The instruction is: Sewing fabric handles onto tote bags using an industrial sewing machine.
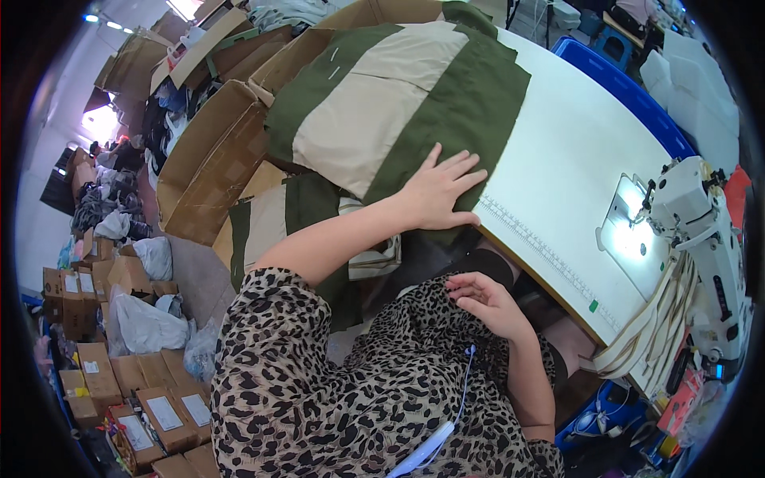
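My left hand lies flat with spread fingers on a large cloth panel, dark green at both sides with a beige band down its middle. The panel rests partly on the white sewing table and hangs over its left side. My right hand hovers above my lap near the table's front edge. Its fingers are loosely bent, the thumb stands apart, and nothing shows in it. Below my left forearm hangs another green and beige cloth piece.
A sewing machine with its lamp lit stands at the right. Beige webbing straps hang beside it. An open cardboard box is left of the table; several cartons crowd the floor. A blue bin borders the far table edge.
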### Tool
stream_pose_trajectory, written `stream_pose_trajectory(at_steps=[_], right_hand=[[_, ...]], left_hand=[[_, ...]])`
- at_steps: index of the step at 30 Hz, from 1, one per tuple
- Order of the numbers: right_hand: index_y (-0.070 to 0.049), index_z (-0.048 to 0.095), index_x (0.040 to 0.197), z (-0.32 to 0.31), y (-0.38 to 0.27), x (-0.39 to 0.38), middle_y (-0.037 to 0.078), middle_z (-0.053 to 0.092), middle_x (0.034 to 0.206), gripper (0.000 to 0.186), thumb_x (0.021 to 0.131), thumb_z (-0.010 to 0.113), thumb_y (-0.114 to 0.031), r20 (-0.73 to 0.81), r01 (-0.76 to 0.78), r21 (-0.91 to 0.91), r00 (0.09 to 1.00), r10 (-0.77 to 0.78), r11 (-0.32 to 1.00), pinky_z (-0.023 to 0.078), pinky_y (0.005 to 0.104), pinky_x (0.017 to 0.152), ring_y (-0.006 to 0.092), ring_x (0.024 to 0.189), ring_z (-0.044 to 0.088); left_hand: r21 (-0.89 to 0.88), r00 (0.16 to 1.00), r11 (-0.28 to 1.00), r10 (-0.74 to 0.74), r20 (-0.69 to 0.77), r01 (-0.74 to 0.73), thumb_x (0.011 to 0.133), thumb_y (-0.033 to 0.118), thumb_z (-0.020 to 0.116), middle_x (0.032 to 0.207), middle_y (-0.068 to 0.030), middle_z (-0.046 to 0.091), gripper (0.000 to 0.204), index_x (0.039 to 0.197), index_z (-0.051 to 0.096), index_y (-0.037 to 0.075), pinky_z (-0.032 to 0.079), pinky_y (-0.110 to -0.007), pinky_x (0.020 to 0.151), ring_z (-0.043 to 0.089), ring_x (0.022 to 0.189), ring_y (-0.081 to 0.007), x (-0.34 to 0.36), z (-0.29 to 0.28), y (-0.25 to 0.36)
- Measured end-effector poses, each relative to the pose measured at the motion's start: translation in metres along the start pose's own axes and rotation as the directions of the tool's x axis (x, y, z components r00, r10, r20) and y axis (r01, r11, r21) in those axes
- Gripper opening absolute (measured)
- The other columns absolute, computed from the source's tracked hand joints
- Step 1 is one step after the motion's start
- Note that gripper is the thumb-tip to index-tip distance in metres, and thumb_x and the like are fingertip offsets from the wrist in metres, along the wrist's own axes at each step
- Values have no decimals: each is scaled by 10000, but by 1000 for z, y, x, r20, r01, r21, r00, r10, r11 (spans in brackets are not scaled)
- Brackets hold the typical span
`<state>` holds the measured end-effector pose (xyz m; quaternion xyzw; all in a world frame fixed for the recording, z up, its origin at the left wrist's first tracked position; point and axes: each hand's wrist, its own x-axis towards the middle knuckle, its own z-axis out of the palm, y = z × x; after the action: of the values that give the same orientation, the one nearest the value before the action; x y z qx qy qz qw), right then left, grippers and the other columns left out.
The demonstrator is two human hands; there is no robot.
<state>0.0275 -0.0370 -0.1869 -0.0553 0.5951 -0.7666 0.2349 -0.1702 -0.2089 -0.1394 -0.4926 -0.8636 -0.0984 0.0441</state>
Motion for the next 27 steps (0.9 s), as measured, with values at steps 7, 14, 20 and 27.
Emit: stream_pose_trajectory(at_steps=[7, 14, 20, 27], right_hand=[[-12, 536, 1370, -16, -30, -44, 83, 624, 1306, 416, 963, 620, -25, -141, 136, 68, 982, -125, 988, 489, 294, 993, 144, 1149, 605], [-11, 607, 1275, -14, -39, -74, 102, 649, 1278, 329, 947, 615, 16, -486, 267, -185, 812, -324, 946, 501, 298, 971, 156, 1134, 621], [-93, 613, 1289, -18, -44, -91, 88, 624, 1324, 460, 855, 733, -185, -538, -259, -833, 588, -604, 489, 330, 529, 1150, 313, 1301, 530], [-79, 684, 1139, -21, -42, -130, 88, 678, 1188, 301, 855, 736, -165, -518, -230, -854, 445, -731, 466, 408, 483, 1079, 307, 1163, 611]], left_hand=[[-285, 994, 957, 23, -111, -54, 960, 157, 633, 1367, -58, 642, 283, 1232, 705, 128, 331, -528, 1179, 530, 1359, -246, 0, 11, -12], [-592, 986, 789, 135, -96, -166, 968, 181, 639, 1108, -23, 741, 130, 1045, 724, 119, 270, -610, 1179, 634, 1230, -240, 31, 20, 58], [-783, 799, 610, 529, 288, -122, 916, 165, 712, 1283, -143, 666, 350, 1240, 656, 46, 496, -395, 1021, 632, 1201, -314, 70, -46, 122], [4, 944, 948, 317, 87, -319, 863, 602, 673, 1633, -37, 328, 773, 1521, 451, 260, 176, -750, 1136, 195, 1533, -361, 131, 10, 89]])
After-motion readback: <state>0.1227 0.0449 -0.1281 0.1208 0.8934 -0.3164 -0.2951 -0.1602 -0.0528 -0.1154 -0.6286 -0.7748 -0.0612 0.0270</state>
